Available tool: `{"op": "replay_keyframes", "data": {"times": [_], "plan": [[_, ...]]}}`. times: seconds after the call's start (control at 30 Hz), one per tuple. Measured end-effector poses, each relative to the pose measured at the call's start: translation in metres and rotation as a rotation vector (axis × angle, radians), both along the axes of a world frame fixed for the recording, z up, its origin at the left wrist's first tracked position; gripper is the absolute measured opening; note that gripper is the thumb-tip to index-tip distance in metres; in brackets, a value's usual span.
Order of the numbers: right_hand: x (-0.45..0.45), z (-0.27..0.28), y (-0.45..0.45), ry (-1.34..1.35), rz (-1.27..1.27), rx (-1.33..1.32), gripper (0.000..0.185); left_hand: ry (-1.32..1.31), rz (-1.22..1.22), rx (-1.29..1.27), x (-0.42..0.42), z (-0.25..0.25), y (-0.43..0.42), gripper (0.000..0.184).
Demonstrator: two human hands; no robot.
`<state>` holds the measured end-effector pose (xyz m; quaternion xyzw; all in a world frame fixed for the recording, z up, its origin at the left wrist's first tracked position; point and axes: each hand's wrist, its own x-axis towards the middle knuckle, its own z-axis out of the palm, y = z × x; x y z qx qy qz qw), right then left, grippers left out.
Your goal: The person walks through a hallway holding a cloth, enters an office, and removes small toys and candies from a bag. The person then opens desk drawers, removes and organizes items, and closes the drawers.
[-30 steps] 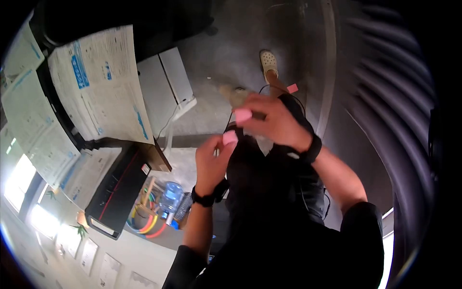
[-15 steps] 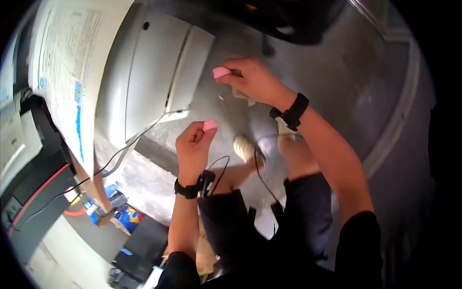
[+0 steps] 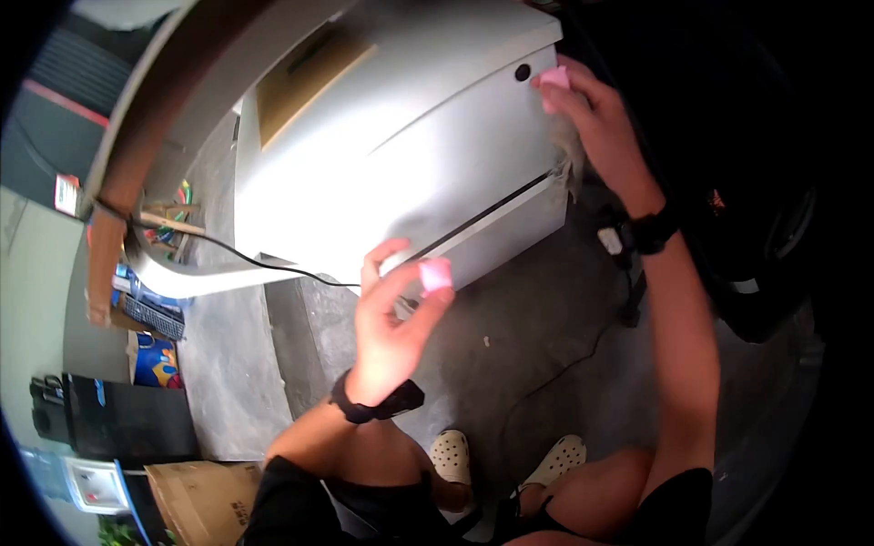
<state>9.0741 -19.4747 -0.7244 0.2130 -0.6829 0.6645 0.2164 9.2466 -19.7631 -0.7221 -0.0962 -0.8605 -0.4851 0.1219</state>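
Note:
In the head view my left hand (image 3: 387, 332) is raised in front of the white drawer cabinet (image 3: 401, 182). Its thumb and index finger pinch a small pink piece (image 3: 436, 276), soft-looking, of a kind I cannot make out. At the cabinet's upper right corner, my right hand (image 3: 605, 132) pinches a second small pink piece (image 3: 555, 78) close to the round black lock (image 3: 523, 72). Whether that piece touches the cabinet I cannot tell. A greyish, ragged thing (image 3: 571, 155) hangs by the cabinet edge below the right hand. Both wrists wear black bands.
A black cable (image 3: 264, 264) runs past the cabinet's lower left. To the right stands a large dark object (image 3: 728, 164). A cardboard box (image 3: 205, 500), a black case (image 3: 132, 419) and a keyboard (image 3: 150, 314) lie at left. My feet in cream clogs (image 3: 560, 460) rest on the grey floor.
The view has swung toward the cabinet, which now fills more of it. My hands have moved farther apart, the right one up to the cabinet's corner. Each still pinches its pink piece.

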Motion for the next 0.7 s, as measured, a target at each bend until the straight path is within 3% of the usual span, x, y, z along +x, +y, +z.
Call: {"op": "replay_keyframes", "data": {"times": [0.07,0.23,0.3,0.47,0.6,0.7], "plan": [[-0.015,-0.001,-0.004,-0.05,-0.003,0.01,0.03,0.06,0.097,0.077,-0.006,0.001,-0.019,0.028],[-0.02,0.003,-0.012,-0.11,-0.064,-0.039,0.032,0.251,0.384,-0.038,-0.011,0.002,-0.071,0.023],[-0.013,-0.001,-0.011,-0.187,-0.034,-0.121,0.032,0.209,0.478,-0.095,-0.003,0.006,-0.075,0.023],[-0.015,-0.003,-0.011,-0.144,-0.056,-0.194,0.032,0.279,0.422,-0.079,-0.009,-0.01,-0.095,0.024],[-0.007,-0.005,0.001,-0.118,-0.055,-0.136,0.032,0.166,0.344,-0.085,-0.001,-0.003,-0.099,0.022],[0.012,-0.009,0.01,-0.1,-0.115,-0.079,0.032,0.057,0.263,0.166,0.015,-0.004,-0.097,0.017]]}}
